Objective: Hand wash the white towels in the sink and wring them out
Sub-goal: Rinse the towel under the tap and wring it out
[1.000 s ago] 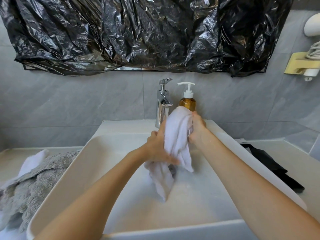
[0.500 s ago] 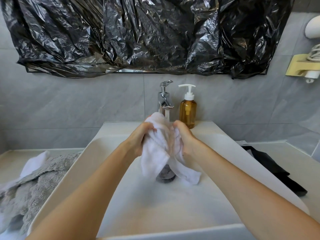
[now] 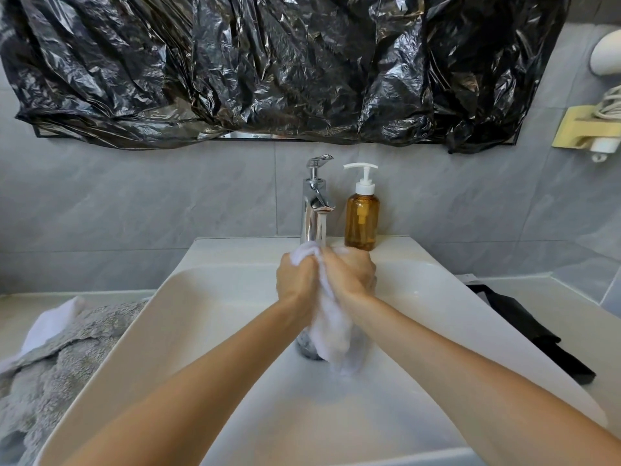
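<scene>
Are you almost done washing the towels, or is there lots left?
Partway, I'd guess. Nothing looks finished. Both hands, left hand and right hand, grip one white towel under the running faucet, over the sink. It is not wrung out yet. Another white cloth waits on the counter beside a gray towel.

Left hand [image 3: 295, 280] and right hand [image 3: 351, 274] grip white towel [image 3: 331, 334] under running faucet [image 3: 316, 200].
</scene>
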### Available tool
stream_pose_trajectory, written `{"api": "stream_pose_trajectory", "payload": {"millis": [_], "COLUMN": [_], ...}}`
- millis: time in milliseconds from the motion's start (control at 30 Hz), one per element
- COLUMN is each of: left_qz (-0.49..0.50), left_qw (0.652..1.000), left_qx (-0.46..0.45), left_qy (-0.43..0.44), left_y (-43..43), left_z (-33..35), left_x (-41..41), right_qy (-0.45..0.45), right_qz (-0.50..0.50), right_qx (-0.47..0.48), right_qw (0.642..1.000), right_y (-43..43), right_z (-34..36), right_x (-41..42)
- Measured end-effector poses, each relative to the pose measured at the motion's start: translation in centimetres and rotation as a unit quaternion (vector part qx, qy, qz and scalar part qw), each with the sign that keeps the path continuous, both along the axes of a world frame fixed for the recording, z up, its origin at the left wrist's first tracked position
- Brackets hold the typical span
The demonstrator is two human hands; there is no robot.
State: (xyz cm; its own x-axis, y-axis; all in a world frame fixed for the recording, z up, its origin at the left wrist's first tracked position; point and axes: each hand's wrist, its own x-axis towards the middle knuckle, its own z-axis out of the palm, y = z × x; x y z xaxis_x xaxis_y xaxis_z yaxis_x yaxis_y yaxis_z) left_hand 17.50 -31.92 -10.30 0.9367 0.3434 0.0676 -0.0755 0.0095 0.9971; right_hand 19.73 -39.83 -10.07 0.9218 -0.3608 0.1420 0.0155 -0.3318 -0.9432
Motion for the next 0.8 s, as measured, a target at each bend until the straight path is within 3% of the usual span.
{"api": "stream_pose_trajectory", "payload": {"millis": [200,300,367,500,633,800], "left_qz": [-0.113,-0.206,-0.264,-0.144,-0.070,0.039], "left_qw": [0.992,0.970,0.954,0.981,0.978,0.992], "left_qx": [0.064,0.022,-0.040,-0.103,-0.188,-0.119], "left_qy": [-0.009,0.125,0.139,0.085,0.055,0.015], "left_y": [0.7,1.7,1.6,0.8,-0.2,-0.6], "left_z": [1.0,1.7,1.9,0.6,0.4,0.3], "left_x": [0.4,0.1,0.1,2.4,2.3,2.9], "right_qy": [0.029,0.066,0.072,0.055,0.019,-0.003], "right_qz": [-0.015,0.007,0.030,0.041,0.008,-0.027], "right_qx": [0.080,0.114,0.112,0.070,0.008,-0.035], "right_qw": [0.996,0.991,0.991,0.995,1.000,0.999], "right_y": [-1.1,-2.0,-2.0,-1.7,-0.9,-0.1], "right_z": [0.9,0.8,1.0,2.2,2.3,2.1], "right_x": [0.4,0.7,0.7,-0.1,-0.9,-0.9]}}
